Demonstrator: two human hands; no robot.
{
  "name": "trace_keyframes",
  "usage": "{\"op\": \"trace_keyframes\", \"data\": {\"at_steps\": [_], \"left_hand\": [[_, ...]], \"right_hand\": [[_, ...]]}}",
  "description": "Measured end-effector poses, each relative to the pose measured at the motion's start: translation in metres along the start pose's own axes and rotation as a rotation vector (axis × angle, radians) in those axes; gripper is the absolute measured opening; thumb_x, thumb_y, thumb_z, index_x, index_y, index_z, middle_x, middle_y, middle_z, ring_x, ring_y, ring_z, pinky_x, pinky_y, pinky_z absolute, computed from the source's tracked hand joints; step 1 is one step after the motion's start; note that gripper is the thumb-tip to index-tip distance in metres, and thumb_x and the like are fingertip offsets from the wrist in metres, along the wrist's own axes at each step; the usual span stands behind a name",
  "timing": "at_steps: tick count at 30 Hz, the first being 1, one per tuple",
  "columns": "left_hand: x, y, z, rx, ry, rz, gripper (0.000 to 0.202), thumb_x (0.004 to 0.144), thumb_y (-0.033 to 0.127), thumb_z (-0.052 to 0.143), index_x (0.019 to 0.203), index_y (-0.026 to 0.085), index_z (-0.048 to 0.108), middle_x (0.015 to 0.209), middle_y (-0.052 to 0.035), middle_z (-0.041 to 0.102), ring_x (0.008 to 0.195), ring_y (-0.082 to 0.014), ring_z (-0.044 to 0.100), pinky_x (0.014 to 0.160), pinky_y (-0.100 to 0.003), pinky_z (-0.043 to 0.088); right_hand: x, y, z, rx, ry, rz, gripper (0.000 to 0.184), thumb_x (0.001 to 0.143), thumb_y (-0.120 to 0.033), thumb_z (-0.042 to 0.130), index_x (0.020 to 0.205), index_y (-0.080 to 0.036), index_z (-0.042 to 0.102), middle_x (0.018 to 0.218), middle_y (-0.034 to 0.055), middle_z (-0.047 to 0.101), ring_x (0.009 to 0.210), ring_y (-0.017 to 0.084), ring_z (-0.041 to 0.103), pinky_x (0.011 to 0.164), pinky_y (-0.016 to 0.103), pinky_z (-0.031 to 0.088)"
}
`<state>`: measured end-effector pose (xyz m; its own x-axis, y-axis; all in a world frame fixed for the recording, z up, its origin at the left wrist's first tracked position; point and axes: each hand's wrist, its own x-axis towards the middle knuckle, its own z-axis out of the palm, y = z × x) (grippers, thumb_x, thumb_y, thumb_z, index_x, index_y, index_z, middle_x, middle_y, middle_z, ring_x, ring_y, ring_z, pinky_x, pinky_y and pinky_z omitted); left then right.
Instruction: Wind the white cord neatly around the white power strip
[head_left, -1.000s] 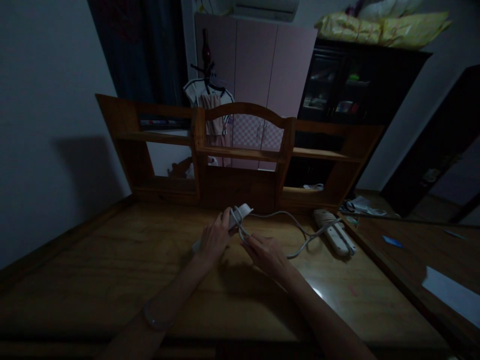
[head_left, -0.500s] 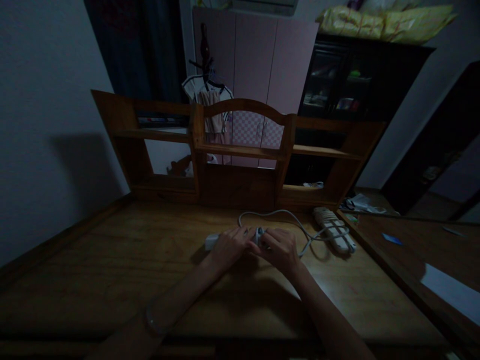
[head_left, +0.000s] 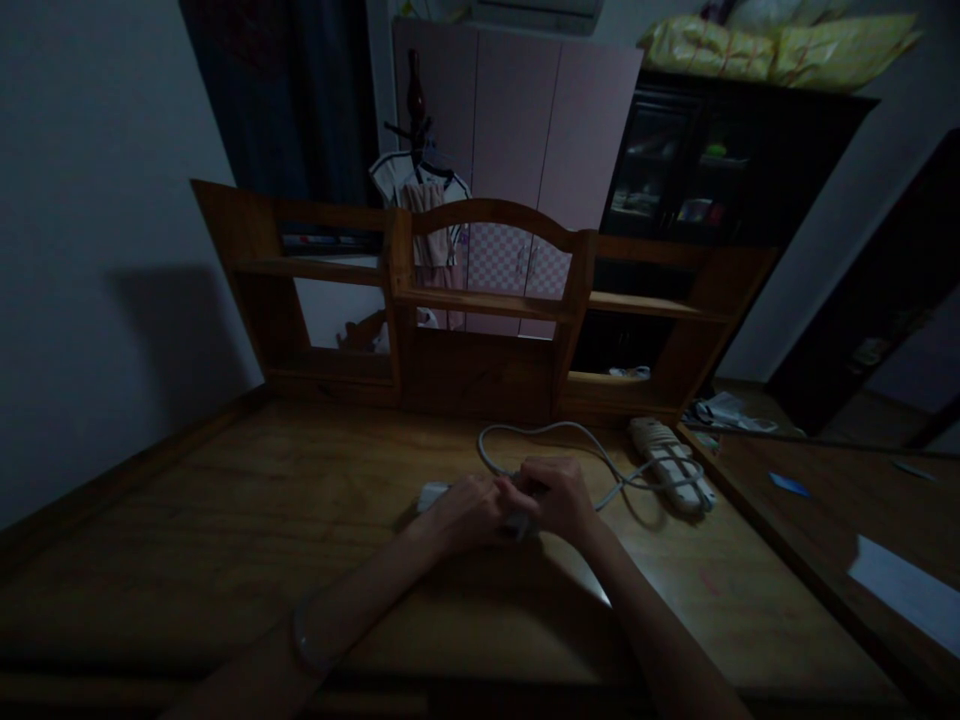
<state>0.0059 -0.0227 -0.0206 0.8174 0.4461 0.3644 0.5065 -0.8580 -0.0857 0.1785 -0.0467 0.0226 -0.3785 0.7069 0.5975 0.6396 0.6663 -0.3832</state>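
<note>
The left hand (head_left: 469,515) has its fingers clamped over a white block (head_left: 433,495), one end poking out to their left. The right hand (head_left: 556,497) curls in against those fingers; I can't tell from here what it grips. Beyond the fingers a pale cord (head_left: 577,428) loops across the desk (head_left: 300,480) toward a cord-wrapped strip (head_left: 675,480), well to their right.

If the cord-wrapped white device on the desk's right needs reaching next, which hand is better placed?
Probably the right hand, nearer the white device; the left hand lies farther away, partly covering another white object. What the right holds is hidden.
</note>
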Motion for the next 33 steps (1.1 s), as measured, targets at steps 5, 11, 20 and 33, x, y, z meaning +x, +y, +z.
{"op": "trace_keyframes", "data": {"at_steps": [5,11,20,33], "left_hand": [[0.003,0.010,-0.013,0.072,-0.025,0.044,0.043,0.076,0.042,0.060,0.105,0.011,0.054,0.095,-0.0150,0.064,0.084,-0.0255,0.063,0.069,-0.034,0.050],[0.003,0.013,-0.017,0.073,0.102,0.168,0.048,0.086,0.051,0.044,0.112,0.012,0.050,0.095,-0.0135,0.062,0.088,-0.0239,0.062,0.075,-0.036,0.050],[-0.007,0.004,-0.020,-0.109,0.300,0.032,0.046,0.088,0.047,0.043,0.119,0.012,0.042,0.101,-0.0127,0.062,0.094,-0.0218,0.061,0.083,-0.034,0.049],[-0.009,-0.015,-0.020,-0.118,0.362,-0.221,0.060,0.081,0.050,0.056,0.128,0.016,0.038,0.103,-0.0116,0.063,0.091,-0.0227,0.062,0.079,-0.033,0.049]], "right_hand": [[0.006,0.004,-0.008,0.097,-0.083,0.116,0.046,0.083,-0.052,0.051,0.054,-0.016,0.051,0.052,-0.0029,0.044,0.050,0.008,0.038,0.050,0.022,0.025],[0.013,0.031,-0.007,0.385,-0.267,0.336,0.054,0.083,-0.060,0.044,0.052,-0.016,0.048,0.051,-0.0037,0.036,0.049,0.008,0.032,0.047,0.021,0.023],[0.006,0.057,0.018,0.454,-0.245,0.470,0.059,0.083,-0.066,0.036,0.055,-0.016,0.049,0.050,-0.0040,0.038,0.047,0.008,0.034,0.045,0.021,0.026],[-0.001,-0.037,-0.053,-0.032,0.622,0.073,0.025,0.088,-0.027,0.048,0.111,-0.021,0.054,0.096,0.0084,0.060,0.088,0.021,0.057,0.079,0.037,0.046]]}}
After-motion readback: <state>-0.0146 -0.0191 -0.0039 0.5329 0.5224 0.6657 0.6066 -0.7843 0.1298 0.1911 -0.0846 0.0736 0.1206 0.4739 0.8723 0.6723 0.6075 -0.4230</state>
